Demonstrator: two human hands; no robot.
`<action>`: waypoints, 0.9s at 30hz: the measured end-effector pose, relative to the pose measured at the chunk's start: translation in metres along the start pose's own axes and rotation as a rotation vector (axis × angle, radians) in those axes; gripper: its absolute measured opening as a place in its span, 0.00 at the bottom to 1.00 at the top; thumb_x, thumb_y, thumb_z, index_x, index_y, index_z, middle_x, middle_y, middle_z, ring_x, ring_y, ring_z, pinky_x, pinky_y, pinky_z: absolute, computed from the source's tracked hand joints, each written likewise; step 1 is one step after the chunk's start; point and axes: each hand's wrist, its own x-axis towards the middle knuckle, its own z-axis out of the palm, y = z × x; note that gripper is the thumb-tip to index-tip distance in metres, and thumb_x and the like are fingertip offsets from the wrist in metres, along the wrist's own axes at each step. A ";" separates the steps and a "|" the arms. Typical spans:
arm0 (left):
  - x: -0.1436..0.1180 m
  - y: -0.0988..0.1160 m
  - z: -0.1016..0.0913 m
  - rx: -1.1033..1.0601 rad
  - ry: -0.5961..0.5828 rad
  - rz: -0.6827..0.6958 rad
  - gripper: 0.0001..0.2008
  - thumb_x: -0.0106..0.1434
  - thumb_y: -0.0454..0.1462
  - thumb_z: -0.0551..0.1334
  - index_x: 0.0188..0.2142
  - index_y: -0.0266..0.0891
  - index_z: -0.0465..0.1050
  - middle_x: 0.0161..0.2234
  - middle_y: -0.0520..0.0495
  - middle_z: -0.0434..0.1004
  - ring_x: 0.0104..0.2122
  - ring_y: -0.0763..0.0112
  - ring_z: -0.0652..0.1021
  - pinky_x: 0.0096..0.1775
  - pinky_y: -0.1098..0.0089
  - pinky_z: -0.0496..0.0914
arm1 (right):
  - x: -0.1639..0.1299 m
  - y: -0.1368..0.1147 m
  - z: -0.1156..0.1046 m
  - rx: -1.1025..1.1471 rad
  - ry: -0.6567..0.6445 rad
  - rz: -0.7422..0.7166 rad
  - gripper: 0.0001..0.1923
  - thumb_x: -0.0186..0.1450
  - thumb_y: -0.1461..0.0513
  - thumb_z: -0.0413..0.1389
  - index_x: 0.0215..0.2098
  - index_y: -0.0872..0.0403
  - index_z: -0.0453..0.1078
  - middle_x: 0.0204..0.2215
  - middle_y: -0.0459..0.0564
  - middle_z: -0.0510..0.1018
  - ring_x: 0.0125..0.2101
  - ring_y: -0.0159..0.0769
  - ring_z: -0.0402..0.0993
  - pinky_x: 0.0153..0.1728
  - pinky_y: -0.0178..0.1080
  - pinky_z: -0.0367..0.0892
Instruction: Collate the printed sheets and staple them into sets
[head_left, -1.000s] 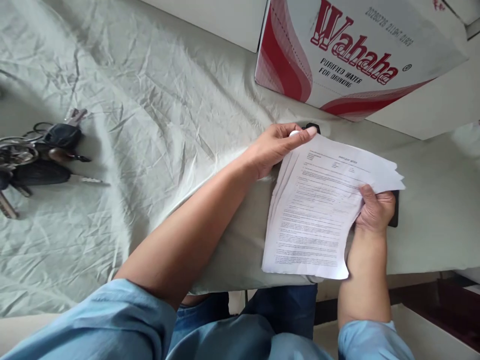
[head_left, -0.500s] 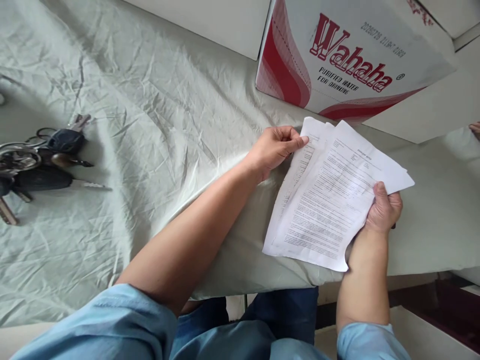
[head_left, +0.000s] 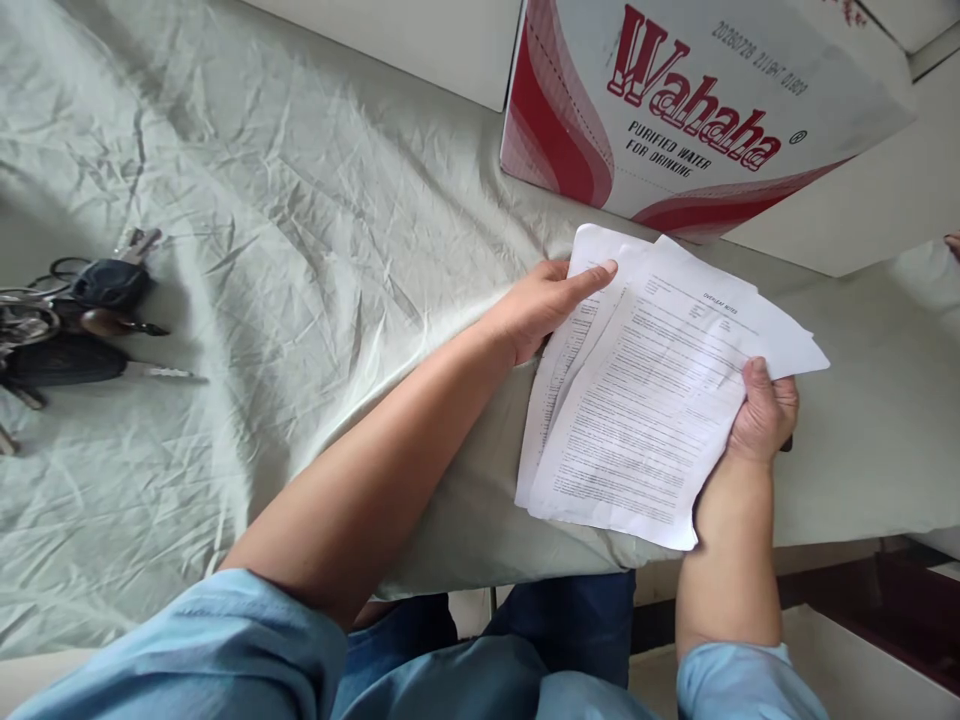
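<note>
Showing two bare hands on one loose sheaf of printed papers (head_left: 645, 400), which lies at the near edge of a desk draped in a creased pale cloth (head_left: 300, 230). Landmark: the sheaf. Right hand (head_left: 761, 415), at the sheaf's right edge: fingers closed on the paper, thumb on top, the other fingers hidden beneath. Left hand (head_left: 544, 305), at the sheaf's upper left: fingers fairly flat, the forefinger laid over the top corner of a lower sheet, the thumb hidden, so a pinch cannot be confirmed. At least three fanned sheet edges show at the top; the full count cannot be told, and the print is too small to read. One small dark object peeks out just below the right hand, mostly hidden. One red-and-white carton (head_left: 697, 100) marked "Wahaha purified water for drinking" stands just beyond the sheaf, cut off by the top edge. One bunch of keys (head_left: 75, 320) lies far left of the sheaf, partly cut off; its keys cannot be counted. Two light-blue sleeves show nearest the viewer.
</note>
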 end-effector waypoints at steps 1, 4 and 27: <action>-0.001 0.000 0.000 0.027 -0.002 0.001 0.31 0.78 0.68 0.74 0.56 0.44 0.85 0.51 0.34 0.97 0.61 0.39 0.94 0.62 0.43 0.90 | -0.001 0.000 0.000 -0.002 -0.001 -0.003 0.22 0.56 0.47 0.81 0.40 0.50 0.87 0.49 0.57 0.95 0.71 0.62 0.89 0.85 0.66 0.72; -0.003 0.001 0.000 0.111 -0.001 0.021 0.24 0.77 0.58 0.79 0.55 0.42 0.86 0.52 0.36 0.97 0.61 0.40 0.94 0.64 0.44 0.89 | -0.001 0.002 0.001 0.007 -0.008 -0.030 0.21 0.58 0.46 0.81 0.40 0.51 0.86 0.49 0.58 0.95 0.70 0.62 0.90 0.85 0.65 0.74; -0.011 0.016 0.008 0.010 0.123 -0.087 0.32 0.68 0.65 0.84 0.46 0.41 0.84 0.45 0.38 0.95 0.60 0.35 0.92 0.67 0.39 0.88 | 0.007 0.009 -0.007 0.052 0.037 -0.014 0.21 0.58 0.49 0.82 0.42 0.52 0.87 0.42 0.51 0.94 0.57 0.52 0.91 0.80 0.64 0.77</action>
